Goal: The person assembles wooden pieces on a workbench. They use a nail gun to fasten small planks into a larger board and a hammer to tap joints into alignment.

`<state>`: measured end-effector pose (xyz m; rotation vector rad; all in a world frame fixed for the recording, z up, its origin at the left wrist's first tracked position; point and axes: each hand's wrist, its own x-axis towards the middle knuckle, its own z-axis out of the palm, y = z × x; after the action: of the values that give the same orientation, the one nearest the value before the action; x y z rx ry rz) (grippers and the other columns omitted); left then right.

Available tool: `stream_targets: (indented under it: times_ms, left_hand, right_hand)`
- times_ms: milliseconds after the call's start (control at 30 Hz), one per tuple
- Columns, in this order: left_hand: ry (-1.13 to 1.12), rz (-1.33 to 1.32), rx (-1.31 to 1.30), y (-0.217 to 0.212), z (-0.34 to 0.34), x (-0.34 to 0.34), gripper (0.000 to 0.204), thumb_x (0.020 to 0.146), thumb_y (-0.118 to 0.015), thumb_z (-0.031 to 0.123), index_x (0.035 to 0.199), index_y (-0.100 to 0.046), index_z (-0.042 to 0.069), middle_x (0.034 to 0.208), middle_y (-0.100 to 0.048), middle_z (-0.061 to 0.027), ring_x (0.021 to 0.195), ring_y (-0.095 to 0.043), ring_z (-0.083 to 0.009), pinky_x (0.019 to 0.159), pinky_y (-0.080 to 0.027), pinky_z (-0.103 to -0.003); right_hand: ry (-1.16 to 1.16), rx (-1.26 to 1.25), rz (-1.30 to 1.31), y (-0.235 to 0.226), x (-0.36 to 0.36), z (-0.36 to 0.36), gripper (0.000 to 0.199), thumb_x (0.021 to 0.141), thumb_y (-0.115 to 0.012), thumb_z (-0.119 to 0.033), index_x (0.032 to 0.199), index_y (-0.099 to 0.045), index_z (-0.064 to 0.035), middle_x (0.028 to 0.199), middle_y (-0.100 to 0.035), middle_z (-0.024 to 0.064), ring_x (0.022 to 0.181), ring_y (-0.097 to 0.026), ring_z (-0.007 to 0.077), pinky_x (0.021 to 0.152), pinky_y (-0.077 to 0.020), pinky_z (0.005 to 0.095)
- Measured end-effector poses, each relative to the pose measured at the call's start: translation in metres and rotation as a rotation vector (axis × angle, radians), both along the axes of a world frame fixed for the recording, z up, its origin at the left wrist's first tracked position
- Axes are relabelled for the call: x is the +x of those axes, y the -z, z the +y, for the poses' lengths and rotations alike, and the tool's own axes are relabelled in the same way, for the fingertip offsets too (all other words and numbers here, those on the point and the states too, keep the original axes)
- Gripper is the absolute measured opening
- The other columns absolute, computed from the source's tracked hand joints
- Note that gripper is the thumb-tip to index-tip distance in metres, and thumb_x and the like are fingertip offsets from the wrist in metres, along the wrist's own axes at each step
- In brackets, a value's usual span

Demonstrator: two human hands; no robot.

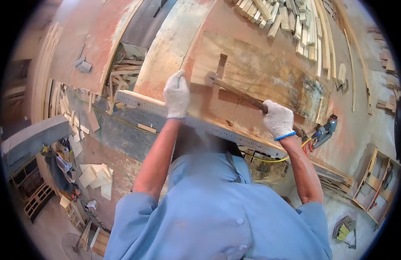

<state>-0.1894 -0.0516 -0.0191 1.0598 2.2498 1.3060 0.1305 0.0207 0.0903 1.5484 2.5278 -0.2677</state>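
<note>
The right hand (pixel 278 120) grips a hammer (pixel 241 93) slanting forward-left, head foremost; left hand (pixel 176 96) curled, contents unclear.

The head of the hammer (pixel 241 94) was blurred, and its grip end was hidden by the right hand (pixel 278 120). Whether anything was pinched by the left hand (pixel 177 96) could not be told. The metal ruler (pixel 248 141) was partly covered by the left wrist. The blue shirt (pixel 196 212) was cut off by the lower edge.
</note>
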Motion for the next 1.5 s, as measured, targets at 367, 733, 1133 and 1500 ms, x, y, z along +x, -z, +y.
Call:
stream_targets:
  times_ms: [367,733,1133,1500]
  left_hand:
    - [-0.033,0.033,-0.038,0.013,0.0,0.001,0.025,0.1,-0.06,0.014,0.116,-0.076,0.002,0.111,-0.077,-0.0198,0.105,-0.074,-0.0333,0.094,-0.057,-0.04]
    - [0.004,0.123,-0.059,0.013,0.0,0.0,0.024,0.099,-0.062,0.014,0.113,-0.077,0.004,0.109,-0.077,-0.0186,0.104,-0.073,-0.0352,0.093,-0.056,-0.043]
    - [0.054,0.207,-0.098,0.019,-0.003,-0.006,0.028,0.102,-0.06,0.02,0.119,-0.076,0.004,0.118,-0.075,-0.0204,0.111,-0.072,-0.0371,0.098,-0.055,-0.043]
    - [0.025,-0.171,-0.161,0.03,-0.004,-0.023,0.032,0.106,-0.059,0.017,0.128,-0.071,-0.003,0.107,-0.073,-0.0056,0.09,-0.064,-0.0138,0.083,-0.053,-0.029]
  right_hand:
    - [0.142,0.002,0.888,-0.054,0.038,0.001,0.017,0.087,-0.078,-0.007,0.103,-0.073,-0.006,0.083,-0.072,0.0181,0.074,-0.075,0.0299,0.066,-0.0557,0.0382]
    - [-0.019,0.046,0.632,-0.036,0.054,0.016,0.01,0.088,-0.076,-0.018,0.094,-0.07,-0.0136,0.078,-0.07,0.0161,0.074,-0.07,0.0393,0.065,-0.0562,0.046]
    - [0.619,-0.539,0.451,-0.005,0.14,0.028,0.022,0.088,-0.076,-0.025,0.095,-0.069,-0.0052,0.069,-0.064,0.0086,0.06,-0.065,0.0207,0.057,-0.053,0.0379]
    - [1.403,-0.389,1.244,0.008,0.475,0.076,0.021,0.101,-0.07,-0.03,0.088,-0.061,-0.0157,0.068,-0.057,-0.004,0.052,-0.053,0.009,0.049,-0.0477,0.0288]
